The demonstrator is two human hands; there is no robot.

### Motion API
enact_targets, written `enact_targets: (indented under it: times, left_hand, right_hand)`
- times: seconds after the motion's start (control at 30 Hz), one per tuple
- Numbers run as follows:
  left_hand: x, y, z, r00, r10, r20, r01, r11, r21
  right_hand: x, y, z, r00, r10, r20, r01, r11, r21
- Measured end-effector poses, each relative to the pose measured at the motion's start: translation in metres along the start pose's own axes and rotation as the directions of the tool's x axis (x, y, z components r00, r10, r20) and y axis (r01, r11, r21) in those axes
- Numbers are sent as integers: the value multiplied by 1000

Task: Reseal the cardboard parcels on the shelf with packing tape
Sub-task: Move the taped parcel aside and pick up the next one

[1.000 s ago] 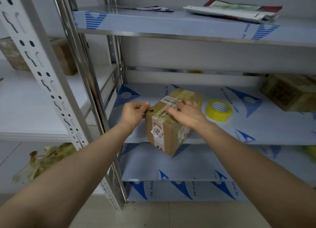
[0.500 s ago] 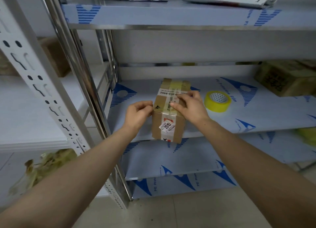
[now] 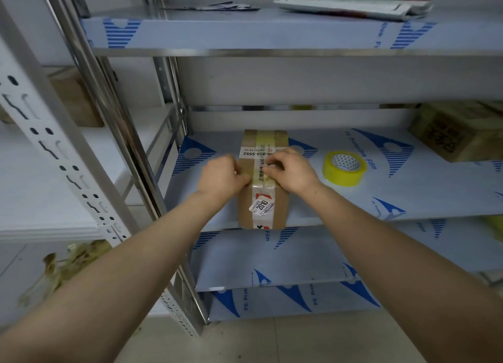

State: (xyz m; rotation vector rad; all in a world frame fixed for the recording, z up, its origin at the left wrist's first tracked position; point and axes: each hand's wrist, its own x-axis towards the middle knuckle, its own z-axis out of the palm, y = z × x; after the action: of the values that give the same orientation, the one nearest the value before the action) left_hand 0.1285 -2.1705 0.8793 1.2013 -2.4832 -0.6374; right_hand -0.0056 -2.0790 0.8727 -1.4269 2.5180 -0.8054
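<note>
A small cardboard parcel [image 3: 262, 210] stands at the front edge of the middle shelf [image 3: 381, 199], squared to me. A tape strip runs over its top and down the front, which carries labels. My left hand [image 3: 221, 176] grips the parcel's upper left corner with curled fingers. My right hand [image 3: 292, 169] lies bent over the top front edge, fingertips on the tape strip. A yellow roll of packing tape [image 3: 344, 168] lies flat on the shelf to the right of the parcel, apart from both hands.
Another taped parcel [image 3: 457, 131] sits at the far right of the same shelf. A brown box [image 3: 73, 101] rests on the white rack to the left, behind a steel upright [image 3: 114, 123]. A folded bag [image 3: 353, 3] lies on the upper shelf.
The parcel has turned from a skewed angle to face me squarely and sits further back. Both hands have closed in on its top front edge; the left no longer pulls out to the side.
</note>
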Motion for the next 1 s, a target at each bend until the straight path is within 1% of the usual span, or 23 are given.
enact_targets:
  times: [0.07,0.13,0.2,0.27,0.3,0.33,0.4,0.47,0.53,0.6,0.67,0.73,0.9,0.93,1.0]
  left_hand:
    - [-2,7,-5,995,91,-27,-84,976,201]
    - [-3,18,-9,994,107,-18,-93,924,371]
    - [-3,27,-9,993,120,-1,-101,844,527]
    - [-5,32,-7,989,146,30,-133,776,617]
    - [-6,33,-6,988,149,48,-146,765,627]
    - [-6,31,-6,987,145,71,-157,773,615]
    - [-5,26,-7,990,127,65,-142,837,528]
    - [-1,16,-9,995,93,22,-95,931,353]
    - [1,3,-7,1000,11,-3,-10,994,111]
    - [-2,-4,-5,998,-67,12,68,991,-113]
    - [-6,-7,-3,996,-90,12,90,969,-229]
    - [-10,-8,-1,997,-77,-10,72,960,-270]
    - [-17,-9,2,998,-11,-69,-5,971,-239]
    - [-20,-9,2,996,16,-87,-33,980,-196]
    - [-26,-10,4,984,128,-122,-136,989,-62]
  right_hand:
    - [0,0,4,1000,-3,-4,3,1000,1]
    - [-1,2,7,1000,-10,-9,10,1000,-3]
    - [-3,4,9,1000,-23,-14,22,999,-27]
    - [-5,4,9,999,-37,-16,36,998,-57]
    - [-5,4,9,999,-41,-15,40,997,-69]
    - [-6,3,10,999,-42,-12,41,996,-77]
    - [-6,4,11,998,-54,-9,53,995,-85]
    - [-7,4,12,998,-60,-17,58,995,-76]
    - [-6,5,13,997,-75,-21,74,996,-58]
    - [-6,6,14,996,-91,-24,90,995,-38]
    - [-5,7,15,994,-107,-33,107,994,-16]
    - [-3,9,17,993,-115,-38,115,993,9]
    - [2,12,19,993,-113,-36,116,991,70]
    - [3,13,19,993,-115,-39,118,990,80]
    - [3,15,20,992,-118,-47,122,987,102]
